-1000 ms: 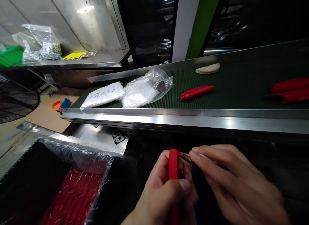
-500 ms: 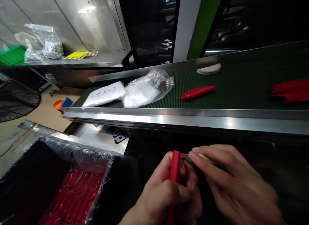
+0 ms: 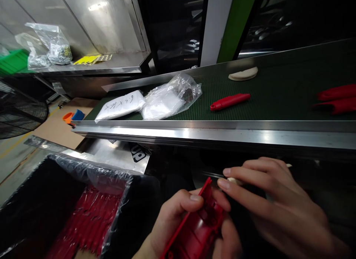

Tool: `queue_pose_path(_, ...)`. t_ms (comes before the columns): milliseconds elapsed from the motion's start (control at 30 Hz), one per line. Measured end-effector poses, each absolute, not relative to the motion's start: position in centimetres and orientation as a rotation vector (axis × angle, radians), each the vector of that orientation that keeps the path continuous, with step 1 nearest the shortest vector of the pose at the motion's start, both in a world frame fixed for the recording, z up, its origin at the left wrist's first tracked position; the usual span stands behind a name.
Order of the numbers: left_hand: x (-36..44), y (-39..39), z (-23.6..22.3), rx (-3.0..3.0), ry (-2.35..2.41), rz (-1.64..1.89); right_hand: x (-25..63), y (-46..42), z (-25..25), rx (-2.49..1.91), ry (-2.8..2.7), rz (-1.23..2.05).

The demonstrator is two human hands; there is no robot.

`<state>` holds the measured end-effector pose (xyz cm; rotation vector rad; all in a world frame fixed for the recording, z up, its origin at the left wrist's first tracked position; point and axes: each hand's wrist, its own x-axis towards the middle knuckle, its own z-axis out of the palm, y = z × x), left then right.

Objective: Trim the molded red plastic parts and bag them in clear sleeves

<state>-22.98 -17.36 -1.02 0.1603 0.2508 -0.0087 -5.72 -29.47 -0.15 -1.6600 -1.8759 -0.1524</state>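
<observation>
A hollow red plastic shell [image 3: 194, 229] lies in my left hand [image 3: 178, 214], its ribbed inner side facing up. The left thumb presses on one edge and the fingers wrap beneath. Close by on the right, my right hand [image 3: 267, 196] pinches a thin tool with a cream handle [image 3: 233, 180]. Most of that tool is hidden by the fingers, and its tip cannot be made out. A small gap separates the right fingertips from the shell's upper end.
A green conveyor belt [image 3: 205, 116] with a metal rim carries a red handle-shaped piece [image 3: 230, 101], a cream half-round piece [image 3: 243, 74], more red shells [image 3: 338, 99] and white packets [image 3: 121, 105]. At lower left stands a plastic-lined black bin [image 3: 129, 181] holding red pieces [image 3: 89, 218].
My left hand has turned the red shell from edge-on to show its hollow inside. The right hand's tool, whose metal tip was at the shell, has come away from it.
</observation>
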Motion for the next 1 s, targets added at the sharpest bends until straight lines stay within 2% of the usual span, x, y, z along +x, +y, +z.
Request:
queue_pose_path(167, -23.2, -17.5, -0.8, 0.126, 0.279, -0.047, -6.4, -29.0, -0.4, -1.712, -1.719, -0.216)
queue_pose_path(467, -22.9, -17.5, -1.8, 0.114, 0.248, -0.015, -6.3, -29.2, -0.5, -1.684, -1.757, -0.308)
queue_pose_path(1000, -22.8, -17.4, -1.0, 0.204, 0.143, -0.074, -6.5, -29.6, -0.7, -1.744, -1.72, -0.306)
